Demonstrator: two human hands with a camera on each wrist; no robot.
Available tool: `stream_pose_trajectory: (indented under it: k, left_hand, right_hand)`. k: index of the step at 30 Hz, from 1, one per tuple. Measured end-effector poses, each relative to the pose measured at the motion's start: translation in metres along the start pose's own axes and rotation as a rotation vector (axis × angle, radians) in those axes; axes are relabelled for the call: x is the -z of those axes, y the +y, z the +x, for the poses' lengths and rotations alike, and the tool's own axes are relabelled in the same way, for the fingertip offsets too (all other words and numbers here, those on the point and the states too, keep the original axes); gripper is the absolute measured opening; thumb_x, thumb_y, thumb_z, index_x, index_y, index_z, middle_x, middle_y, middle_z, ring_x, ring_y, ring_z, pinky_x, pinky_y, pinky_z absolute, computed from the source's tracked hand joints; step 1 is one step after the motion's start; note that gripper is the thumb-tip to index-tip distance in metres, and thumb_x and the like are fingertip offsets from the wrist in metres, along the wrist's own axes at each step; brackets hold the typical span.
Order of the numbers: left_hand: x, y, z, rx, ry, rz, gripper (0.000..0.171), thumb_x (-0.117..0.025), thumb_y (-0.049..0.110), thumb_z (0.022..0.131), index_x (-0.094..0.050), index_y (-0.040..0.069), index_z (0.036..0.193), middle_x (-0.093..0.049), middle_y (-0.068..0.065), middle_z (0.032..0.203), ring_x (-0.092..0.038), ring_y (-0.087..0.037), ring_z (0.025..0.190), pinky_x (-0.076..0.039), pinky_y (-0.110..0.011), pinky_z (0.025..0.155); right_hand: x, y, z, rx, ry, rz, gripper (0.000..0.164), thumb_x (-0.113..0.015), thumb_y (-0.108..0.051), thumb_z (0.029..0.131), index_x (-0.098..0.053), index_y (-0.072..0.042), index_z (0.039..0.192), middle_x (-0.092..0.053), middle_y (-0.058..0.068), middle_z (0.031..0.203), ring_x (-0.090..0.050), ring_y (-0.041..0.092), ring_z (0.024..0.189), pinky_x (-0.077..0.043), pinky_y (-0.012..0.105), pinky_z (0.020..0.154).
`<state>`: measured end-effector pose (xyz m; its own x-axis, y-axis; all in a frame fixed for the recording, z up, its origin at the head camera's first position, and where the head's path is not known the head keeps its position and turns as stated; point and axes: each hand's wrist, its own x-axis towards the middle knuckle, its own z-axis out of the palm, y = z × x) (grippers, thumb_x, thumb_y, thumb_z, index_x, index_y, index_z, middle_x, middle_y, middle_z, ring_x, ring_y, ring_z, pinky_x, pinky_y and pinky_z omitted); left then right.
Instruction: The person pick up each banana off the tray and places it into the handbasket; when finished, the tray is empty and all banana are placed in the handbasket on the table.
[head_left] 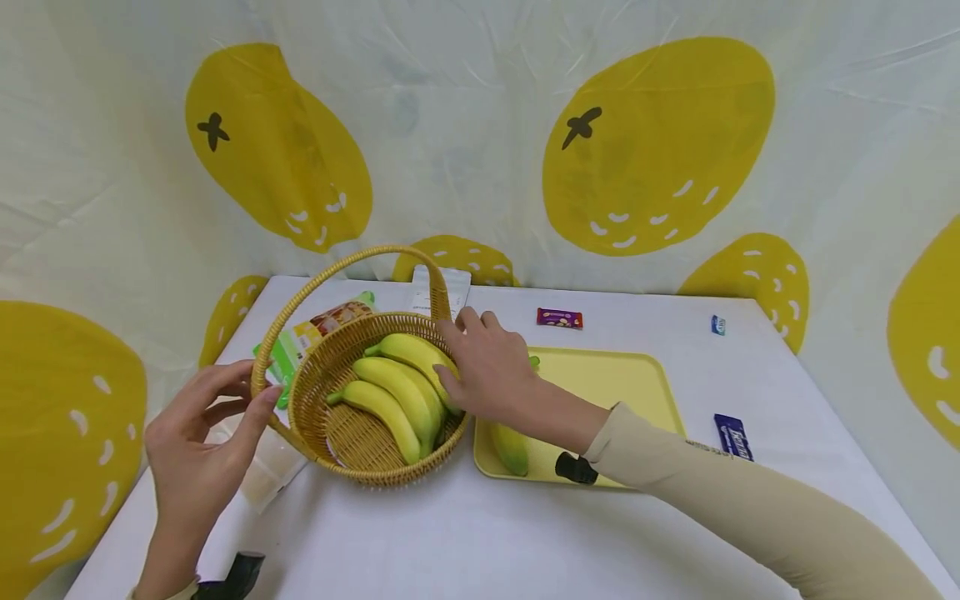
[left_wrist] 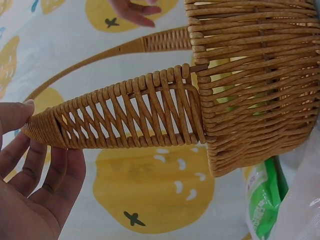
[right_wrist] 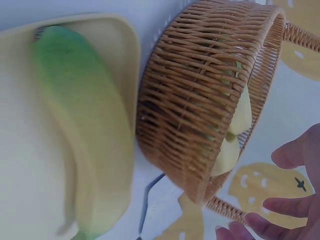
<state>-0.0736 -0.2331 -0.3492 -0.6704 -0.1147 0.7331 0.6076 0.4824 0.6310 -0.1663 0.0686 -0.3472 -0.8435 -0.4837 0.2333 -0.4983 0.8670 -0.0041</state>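
A wicker basket with a tall arched handle stands left of centre on the table, holding several yellow bananas. My left hand holds the handle's left side, thumb on one face and fingers on the other, as the left wrist view also shows. Over the basket's right rim is my right hand, beside the handle's other foot. In the right wrist view its fingers are spread and hold nothing. One more banana, green at its end, lies on the yellow tray, partly hidden by my right forearm in the head view.
Behind the basket lie a green snack bag and a white packet. A clear plastic package is near my left wrist. A purple bar, a small blue packet and a dark blue pack sit around the tray.
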Motion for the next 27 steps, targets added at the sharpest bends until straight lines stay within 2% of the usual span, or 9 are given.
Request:
stream_pose_trajectory:
  k: [11,15,23,27]
  left_hand:
    - [0.0,0.003,0.002,0.01,0.005,0.003,0.035,-0.077,-0.021,0.081,-0.073,-0.014,0.115,-0.071,-0.007,0.102,-0.06,-0.013,0.086,-0.055,-0.011,0.082]
    - [-0.001,0.005,0.002,0.016,0.004,0.01,0.034,-0.077,-0.02,0.082,-0.073,-0.014,0.115,-0.071,-0.006,0.102,-0.061,-0.012,0.086,-0.055,-0.011,0.082]
    - [0.002,-0.006,-0.002,0.005,-0.003,-0.005,0.037,-0.079,-0.018,0.082,-0.074,-0.011,0.117,-0.072,-0.013,0.103,-0.063,-0.015,0.088,-0.057,-0.014,0.082]
    - [0.001,-0.005,-0.002,0.018,-0.006,0.002,0.038,-0.079,-0.02,0.081,-0.074,-0.01,0.118,-0.072,-0.011,0.103,-0.062,-0.014,0.088,-0.056,-0.013,0.082]
  right_hand:
    - [-0.002,0.028,-0.029,-0.049,0.032,0.038,0.056,-0.069,-0.042,0.1,-0.058,-0.015,0.148,-0.059,0.01,0.13,-0.059,0.032,0.103,-0.056,0.041,0.054]
    - [-0.006,0.039,-0.039,-0.06,0.026,0.048,0.057,-0.07,-0.04,0.099,-0.058,-0.014,0.149,-0.06,0.012,0.131,-0.06,0.034,0.105,-0.054,0.04,0.05]
    - [-0.015,0.052,-0.058,-0.116,0.0,0.069,0.063,-0.068,-0.045,0.099,-0.055,-0.012,0.151,-0.061,0.014,0.132,-0.061,0.035,0.105,-0.054,0.043,0.049]
    - [-0.021,0.055,-0.066,-0.146,-0.01,0.086,0.068,-0.069,-0.048,0.099,-0.053,-0.01,0.153,-0.061,0.016,0.134,-0.062,0.037,0.107,-0.055,0.045,0.051]
